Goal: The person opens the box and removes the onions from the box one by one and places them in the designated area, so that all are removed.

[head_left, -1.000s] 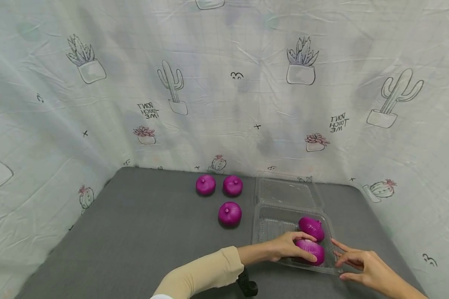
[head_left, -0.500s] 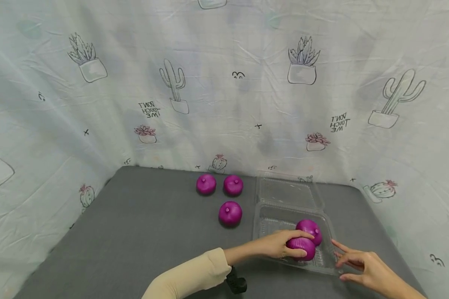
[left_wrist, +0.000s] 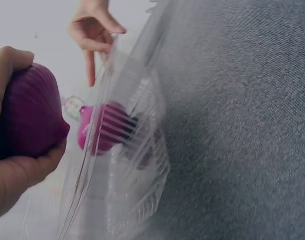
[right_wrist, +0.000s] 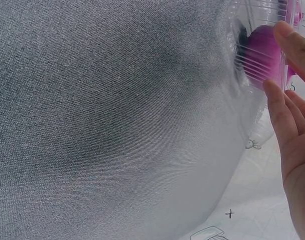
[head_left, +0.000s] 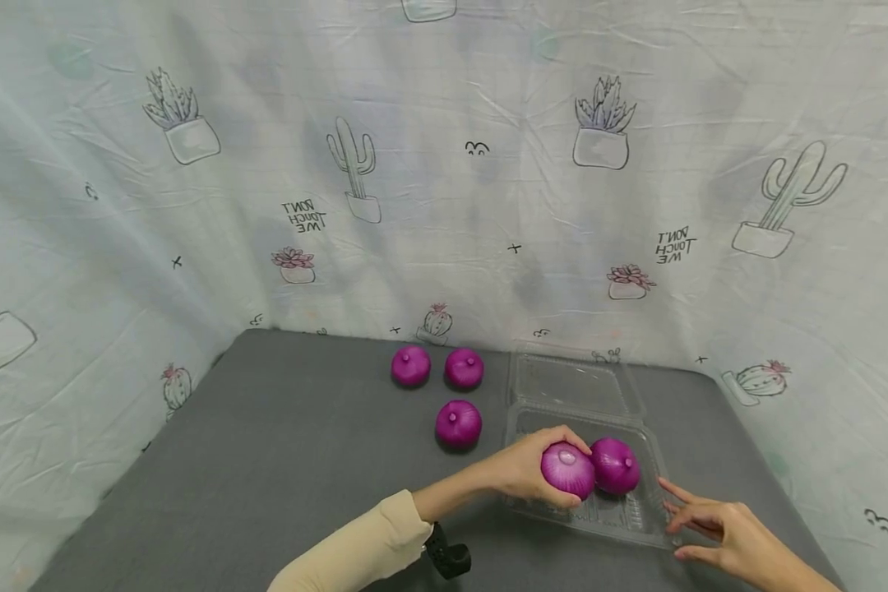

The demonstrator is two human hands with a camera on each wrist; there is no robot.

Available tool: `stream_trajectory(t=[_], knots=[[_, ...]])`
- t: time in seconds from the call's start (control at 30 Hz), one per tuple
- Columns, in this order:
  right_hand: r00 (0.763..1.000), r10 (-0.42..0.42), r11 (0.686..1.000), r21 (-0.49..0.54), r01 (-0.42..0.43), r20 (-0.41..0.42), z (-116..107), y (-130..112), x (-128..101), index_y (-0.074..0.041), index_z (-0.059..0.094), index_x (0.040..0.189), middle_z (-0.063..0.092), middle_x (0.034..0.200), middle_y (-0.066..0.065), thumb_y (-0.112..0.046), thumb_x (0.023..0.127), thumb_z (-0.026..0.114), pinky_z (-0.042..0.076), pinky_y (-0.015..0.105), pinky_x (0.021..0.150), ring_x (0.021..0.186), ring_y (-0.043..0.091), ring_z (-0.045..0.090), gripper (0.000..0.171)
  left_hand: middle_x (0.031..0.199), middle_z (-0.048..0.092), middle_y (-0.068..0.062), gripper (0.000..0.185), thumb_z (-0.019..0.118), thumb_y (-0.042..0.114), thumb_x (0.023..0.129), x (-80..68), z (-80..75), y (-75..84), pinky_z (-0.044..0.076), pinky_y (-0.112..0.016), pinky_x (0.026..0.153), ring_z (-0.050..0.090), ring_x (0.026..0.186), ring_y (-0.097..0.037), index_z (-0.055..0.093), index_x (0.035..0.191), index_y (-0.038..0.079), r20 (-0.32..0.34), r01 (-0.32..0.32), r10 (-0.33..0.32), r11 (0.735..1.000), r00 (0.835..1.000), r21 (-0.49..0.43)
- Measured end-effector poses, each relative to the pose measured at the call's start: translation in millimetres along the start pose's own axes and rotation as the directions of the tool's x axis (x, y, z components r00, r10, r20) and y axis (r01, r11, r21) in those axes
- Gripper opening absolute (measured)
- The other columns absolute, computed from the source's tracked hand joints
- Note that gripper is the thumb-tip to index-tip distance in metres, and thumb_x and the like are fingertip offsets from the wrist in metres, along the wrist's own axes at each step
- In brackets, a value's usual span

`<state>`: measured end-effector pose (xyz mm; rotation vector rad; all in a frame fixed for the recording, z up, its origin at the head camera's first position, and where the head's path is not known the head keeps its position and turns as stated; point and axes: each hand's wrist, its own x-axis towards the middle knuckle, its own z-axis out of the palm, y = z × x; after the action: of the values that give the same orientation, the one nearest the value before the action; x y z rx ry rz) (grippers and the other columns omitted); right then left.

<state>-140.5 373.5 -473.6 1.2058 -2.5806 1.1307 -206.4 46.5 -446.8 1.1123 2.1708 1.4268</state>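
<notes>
My left hand (head_left: 530, 470) grips a purple onion (head_left: 566, 470), fingers and thumb round its sides. In the left wrist view this held onion (left_wrist: 33, 111) is raised above the rim of a clear plastic clamshell container (head_left: 654, 448). Another purple onion (head_left: 616, 467) lies inside the container's right half, just right of the held one. At the container's right edge, my right hand (head_left: 725, 530) rests its loosely bent, spread fingertips against the rim. In the right wrist view the thumb (right_wrist: 292, 42) and a finger (right_wrist: 278, 110) touch the clear wall.
Three more purple onions stand on the grey tabletop (head_left: 303, 460) left of the container: two at the back (head_left: 410, 366) and one nearer (head_left: 459, 424). The container's lid (head_left: 573, 382) lies folded back behind it. A printed curtain (head_left: 414, 205) encloses the table's back and sides.
My left hand has moved left and lifted its onion off the container's floor. The other onion in the container has rolled and turned. My right hand stays at the rim.
</notes>
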Motion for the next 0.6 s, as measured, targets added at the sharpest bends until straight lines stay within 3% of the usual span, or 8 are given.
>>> stream_trajectory(t=[0.1,0.27,0.6], knots=[[1.000,-0.025,1.000,-0.016,0.024,-0.008,0.1,0.0,-0.5,-0.016,0.071,0.093,0.044,0.133,-0.017,-0.002,0.068,0.082,0.048,0.008,0.070,0.105,-0.004,0.054,0.031,0.114,0.056,0.007,0.052,0.081,0.011,0.075,-3.1,-4.0,-0.7,0.053,-0.021,0.072,0.058,0.092,-0.002,0.054,0.119,0.021,-0.020,-0.009,0.008,0.997,1.000,-0.079],[1.000,-0.026,0.999,-0.018,0.026,-0.003,0.5,1.1,-1.5,-0.017,0.071,0.093,0.047,0.130,-0.017,-0.002,0.068,0.082,0.048,0.007,0.070,0.105,-0.005,0.054,0.031,0.117,0.055,0.005,0.053,0.080,0.008,0.076,-7.4,-6.7,-3.3,0.053,-0.022,0.076,0.058,0.095,-0.003,0.053,0.121,0.016,-0.069,-0.039,0.030,0.989,0.997,-0.144],[0.998,-0.058,0.997,0.047,0.058,0.002,1.6,1.0,-0.7,-0.013,0.070,0.095,0.037,0.140,-0.019,0.003,0.069,0.079,0.050,0.010,0.072,0.109,-0.005,0.053,0.032,0.118,0.055,0.002,0.054,0.079,0.004,0.075,-10.9,-10.2,-7.8,0.053,-0.024,0.078,0.058,0.094,-0.004,0.053,0.121,0.013,-0.126,-0.058,0.034,0.980,0.991,-0.192]])
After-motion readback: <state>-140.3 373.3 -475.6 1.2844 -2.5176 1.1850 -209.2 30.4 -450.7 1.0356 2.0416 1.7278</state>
